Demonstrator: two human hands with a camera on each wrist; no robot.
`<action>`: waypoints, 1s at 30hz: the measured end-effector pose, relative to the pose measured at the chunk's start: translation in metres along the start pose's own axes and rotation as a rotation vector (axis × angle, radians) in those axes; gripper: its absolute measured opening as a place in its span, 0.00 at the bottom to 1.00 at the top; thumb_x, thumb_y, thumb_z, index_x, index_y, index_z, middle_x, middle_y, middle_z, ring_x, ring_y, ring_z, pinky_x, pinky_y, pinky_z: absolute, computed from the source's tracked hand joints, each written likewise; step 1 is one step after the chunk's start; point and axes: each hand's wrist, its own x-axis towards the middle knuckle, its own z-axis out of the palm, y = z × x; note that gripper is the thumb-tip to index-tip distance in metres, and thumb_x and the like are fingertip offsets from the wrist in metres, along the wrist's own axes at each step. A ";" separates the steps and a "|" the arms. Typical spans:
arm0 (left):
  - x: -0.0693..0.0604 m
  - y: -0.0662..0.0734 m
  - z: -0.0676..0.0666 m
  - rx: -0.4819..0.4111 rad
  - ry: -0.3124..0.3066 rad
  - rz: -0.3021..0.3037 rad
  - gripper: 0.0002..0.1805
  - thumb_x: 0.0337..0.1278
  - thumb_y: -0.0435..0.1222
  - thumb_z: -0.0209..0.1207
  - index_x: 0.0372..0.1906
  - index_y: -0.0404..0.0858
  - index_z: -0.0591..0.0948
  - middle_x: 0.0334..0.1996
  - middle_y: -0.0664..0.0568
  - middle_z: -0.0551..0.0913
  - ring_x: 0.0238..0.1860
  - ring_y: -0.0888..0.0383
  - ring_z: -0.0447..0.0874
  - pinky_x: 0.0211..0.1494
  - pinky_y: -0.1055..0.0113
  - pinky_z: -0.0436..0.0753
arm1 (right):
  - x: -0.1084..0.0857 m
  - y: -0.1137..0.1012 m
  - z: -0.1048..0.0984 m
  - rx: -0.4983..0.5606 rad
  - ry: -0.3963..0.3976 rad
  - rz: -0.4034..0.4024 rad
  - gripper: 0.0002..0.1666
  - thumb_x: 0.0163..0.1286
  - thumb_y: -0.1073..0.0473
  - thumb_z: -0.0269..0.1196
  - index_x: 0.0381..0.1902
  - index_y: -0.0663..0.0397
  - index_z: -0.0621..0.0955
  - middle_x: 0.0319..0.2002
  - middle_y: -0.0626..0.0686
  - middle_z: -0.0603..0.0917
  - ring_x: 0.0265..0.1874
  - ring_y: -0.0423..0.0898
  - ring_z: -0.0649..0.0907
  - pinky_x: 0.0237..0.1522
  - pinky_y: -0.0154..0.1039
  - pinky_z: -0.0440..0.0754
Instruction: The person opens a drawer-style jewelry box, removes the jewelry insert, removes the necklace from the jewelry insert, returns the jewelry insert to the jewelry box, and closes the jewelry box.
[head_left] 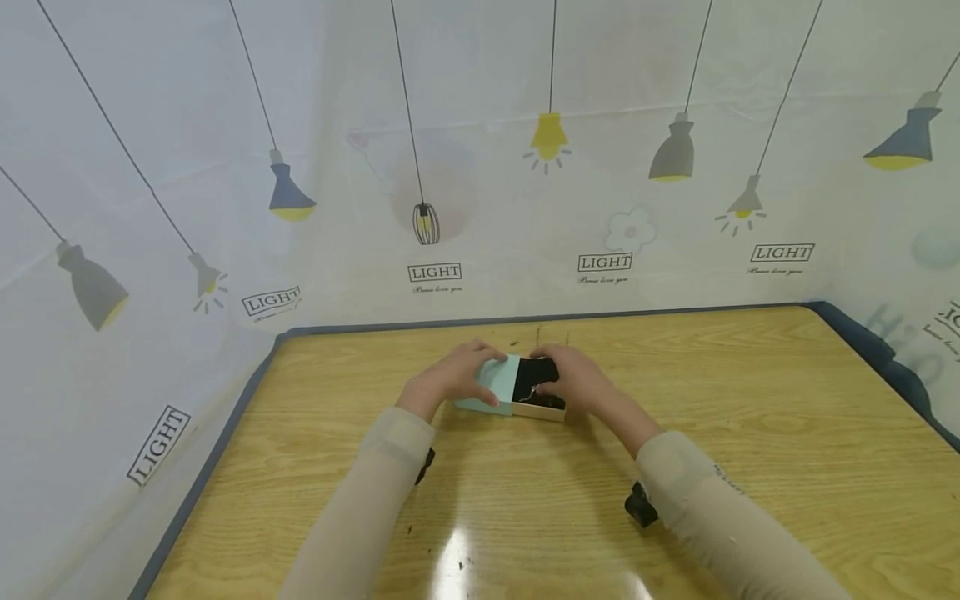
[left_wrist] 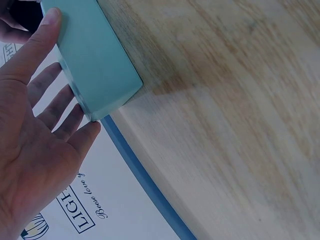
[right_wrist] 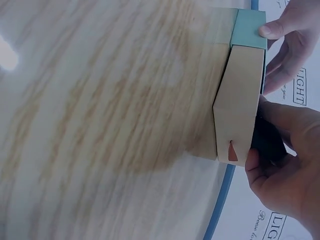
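A teal box sleeve (head_left: 498, 379) lies on the table with a tan tray (head_left: 540, 412) partly out of its right end. Around the sleeve's left part, my left hand (head_left: 453, 375) grips with thumb in front and fingers behind; the left wrist view shows the thumb on the teal surface (left_wrist: 92, 65). Inside the tray are a black insert (head_left: 531, 375) and a thin silvery chain (head_left: 529, 394). My right hand (head_left: 585, 385) is at the tray's right end, its fingers bent around the black insert (right_wrist: 267, 137) in the right wrist view. Its exact fingertip contact is partly hidden.
The wooden table (head_left: 300, 467) extends around the box, with a dark blue edge behind and at the sides. A white sheet (head_left: 495, 192) printed with lamps hangs behind it. Dark wrist devices (head_left: 641, 505) sit under both sleeves.
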 end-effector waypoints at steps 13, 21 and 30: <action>-0.002 0.002 -0.002 0.001 -0.010 -0.003 0.44 0.49 0.47 0.74 0.73 0.50 0.69 0.75 0.49 0.63 0.75 0.47 0.61 0.77 0.48 0.66 | 0.001 0.009 0.000 0.171 0.023 0.062 0.29 0.68 0.59 0.67 0.65 0.56 0.74 0.66 0.62 0.77 0.67 0.63 0.73 0.68 0.60 0.72; -0.001 0.002 -0.001 0.001 -0.005 -0.002 0.43 0.49 0.46 0.74 0.72 0.49 0.69 0.74 0.49 0.64 0.75 0.48 0.61 0.77 0.50 0.65 | -0.001 0.007 -0.002 0.215 0.058 0.084 0.26 0.69 0.59 0.65 0.63 0.58 0.76 0.63 0.62 0.79 0.65 0.62 0.75 0.68 0.60 0.72; -0.001 0.003 -0.001 0.012 -0.007 -0.007 0.43 0.50 0.46 0.74 0.72 0.49 0.69 0.74 0.49 0.64 0.75 0.48 0.61 0.78 0.51 0.65 | -0.003 0.008 -0.004 0.261 0.073 0.095 0.25 0.71 0.59 0.63 0.64 0.59 0.76 0.65 0.62 0.77 0.68 0.63 0.72 0.70 0.61 0.69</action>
